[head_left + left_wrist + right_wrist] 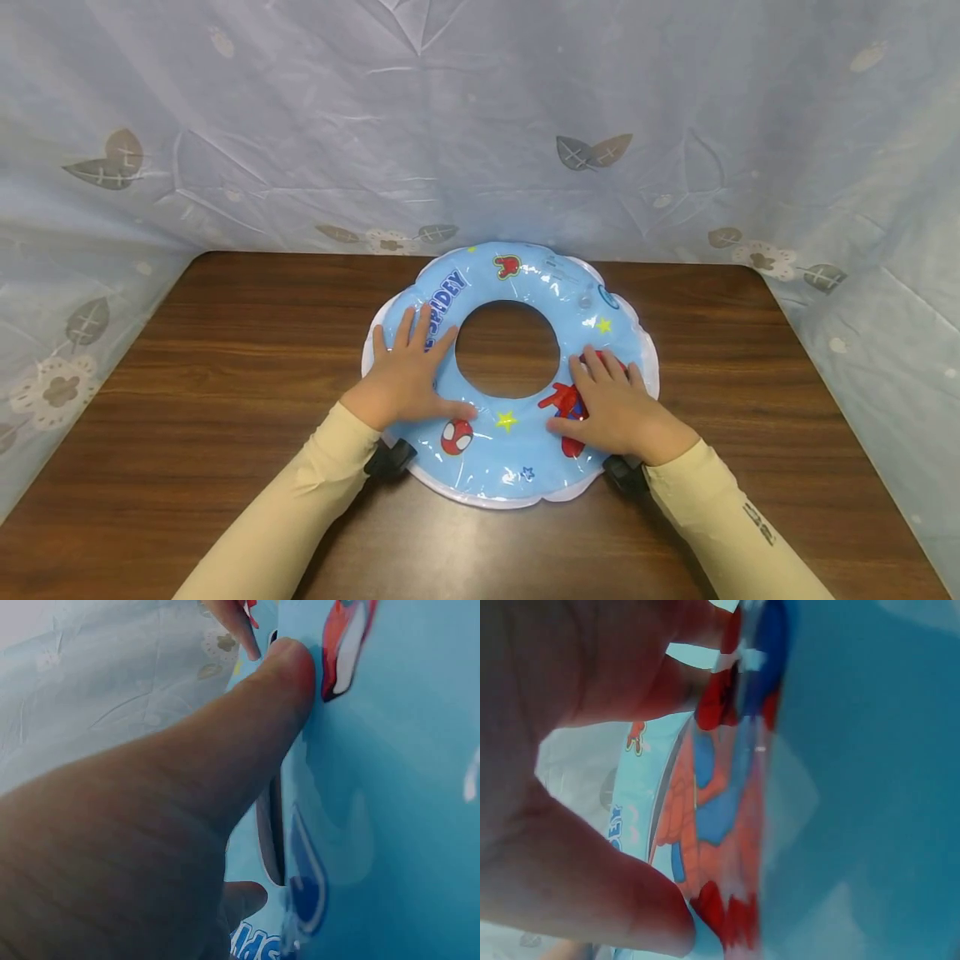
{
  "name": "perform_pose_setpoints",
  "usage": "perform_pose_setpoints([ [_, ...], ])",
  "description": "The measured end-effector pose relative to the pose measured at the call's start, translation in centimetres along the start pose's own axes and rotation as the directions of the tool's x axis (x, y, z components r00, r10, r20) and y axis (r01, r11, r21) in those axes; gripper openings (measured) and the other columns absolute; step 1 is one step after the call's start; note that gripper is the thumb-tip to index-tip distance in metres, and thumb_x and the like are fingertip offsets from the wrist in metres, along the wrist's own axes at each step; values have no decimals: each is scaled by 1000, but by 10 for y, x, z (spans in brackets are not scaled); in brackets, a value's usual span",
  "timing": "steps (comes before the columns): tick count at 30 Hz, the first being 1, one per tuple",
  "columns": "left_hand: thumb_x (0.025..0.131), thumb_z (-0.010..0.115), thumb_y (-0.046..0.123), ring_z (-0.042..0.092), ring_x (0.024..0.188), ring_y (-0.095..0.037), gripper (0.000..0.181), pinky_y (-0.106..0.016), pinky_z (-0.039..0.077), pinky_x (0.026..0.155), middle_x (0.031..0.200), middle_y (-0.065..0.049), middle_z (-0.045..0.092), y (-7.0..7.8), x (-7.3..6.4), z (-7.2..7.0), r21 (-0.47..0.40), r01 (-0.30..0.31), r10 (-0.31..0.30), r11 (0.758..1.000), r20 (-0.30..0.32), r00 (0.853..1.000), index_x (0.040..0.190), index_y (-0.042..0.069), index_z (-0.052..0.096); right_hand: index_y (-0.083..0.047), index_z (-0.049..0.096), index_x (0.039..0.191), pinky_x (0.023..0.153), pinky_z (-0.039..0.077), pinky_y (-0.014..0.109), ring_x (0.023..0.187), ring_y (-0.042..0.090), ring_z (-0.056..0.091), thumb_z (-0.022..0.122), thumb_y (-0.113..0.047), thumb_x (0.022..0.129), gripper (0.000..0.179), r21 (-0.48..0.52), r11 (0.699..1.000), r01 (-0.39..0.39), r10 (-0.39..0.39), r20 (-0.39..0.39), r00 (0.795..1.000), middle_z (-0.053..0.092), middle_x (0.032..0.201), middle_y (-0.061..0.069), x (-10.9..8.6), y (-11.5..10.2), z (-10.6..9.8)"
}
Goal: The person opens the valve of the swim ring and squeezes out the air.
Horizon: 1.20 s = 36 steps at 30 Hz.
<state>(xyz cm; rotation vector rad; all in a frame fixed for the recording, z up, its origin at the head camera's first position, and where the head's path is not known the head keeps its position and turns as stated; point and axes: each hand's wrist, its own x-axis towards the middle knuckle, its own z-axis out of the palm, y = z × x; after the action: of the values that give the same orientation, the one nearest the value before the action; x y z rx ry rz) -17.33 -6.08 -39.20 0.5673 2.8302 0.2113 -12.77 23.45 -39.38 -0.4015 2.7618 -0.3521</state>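
A light blue inflatable swim ring (480,475) with a white scalloped edge lies flat on the wooden table, printed with red cartoon figures, yellow stars and blue lettering. My left hand (408,379) rests spread on the ring's left side, beside the lettering. On the right side, my right hand (615,408) lies with fingers apart over a red and blue figure, partly hiding it. The left wrist view shows the left thumb (262,705) against the blue surface. In the right wrist view, the right thumb (630,900) touches the ring near the printed figure (705,795).
The brown wooden table (225,375) extends around the ring on both sides. A pale grey-blue curtain (480,125) with leaf and flower prints hangs behind the table and along its sides. Dark straps (390,460) sit at both wrists, below cream sleeves (300,500).
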Motion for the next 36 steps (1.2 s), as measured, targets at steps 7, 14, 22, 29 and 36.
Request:
perform_pose_setpoints([
  [7,72,71,82,-7,157,-49,123,-80,0,114,171,-25,-3,-2,3,6,-28,15,-14,1000,26,1000,165,17,26,1,31,160,115,17,77,150,54,20,73,-56,87,102,8,1000,1,-1,7,1000,24,166,29,1,1,2],
  [14,72,69,84,-11,157,-45,123,-78,-3,115,172,-22,-8,-6,7,10,-54,21,-18,998,65,998,166,19,23,1,30,160,115,19,77,150,53,20,73,-56,87,102,7,1000,-2,2,18,1000,24,166,29,3,3,2],
  [22,74,68,84,-12,157,-45,122,-79,-1,115,171,-22,-9,-6,8,11,-50,27,-22,998,92,996,167,20,21,1,31,160,115,20,76,150,53,20,71,-56,89,100,2,1000,-2,2,27,1000,24,165,29,3,2,1],
  [29,75,66,85,-9,157,-45,122,-78,0,115,172,-21,-7,-6,8,13,-28,31,-27,999,102,994,167,21,18,0,31,160,115,21,76,150,53,22,70,-56,90,98,-13,1000,4,-3,18,1000,25,165,29,3,2,1],
  [36,77,60,87,-7,158,-45,121,-77,2,116,172,-21,-6,-2,7,14,14,39,-41,999,136,990,168,21,14,0,31,160,115,19,76,150,53,21,68,-57,90,98,-21,1000,9,-9,21,1000,24,166,29,4,3,2],
])
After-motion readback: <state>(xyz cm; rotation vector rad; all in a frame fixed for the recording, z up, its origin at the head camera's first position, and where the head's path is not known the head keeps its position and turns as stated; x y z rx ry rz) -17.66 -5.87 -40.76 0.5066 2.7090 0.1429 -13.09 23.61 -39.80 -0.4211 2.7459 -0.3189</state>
